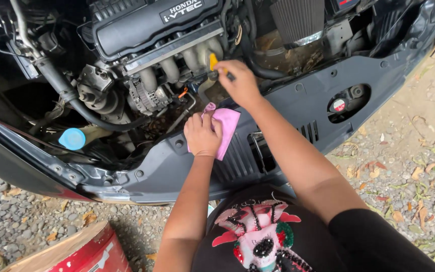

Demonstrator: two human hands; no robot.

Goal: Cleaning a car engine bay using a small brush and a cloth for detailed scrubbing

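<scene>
- Nearest to us is our own dark shirt (278,242) with its beaded red and pink figure; past it both our forearms reach over the grey front panel (298,108) of the car into the open engine bay (142,70)
- Our right hand (240,83) is up at the engine, fingers pinched narrow on the yellow dipstick handle (213,61); the handle stands just in front of the pale intake pipes (187,58); whether the stick is seated in its tube or partly drawn we cannot tell, since the hand hides the part below
- Our left hand (202,133) rests on the panel's edge, fingers curled down on a pink cloth (226,126); the cloth lies flat under the palm, just below the right hand and close to the stick
- As we judge it, the oil check is at an early or middle stage: bonnet open, cloth ready, handle gripped; no bare blade shows; wiping and reading the level seem left to do
- Around us: a blue cap (72,138) low at the left, a red and white cap (338,105) in the panel's opening, a red drum (84,249) on the gravel (404,166)
</scene>
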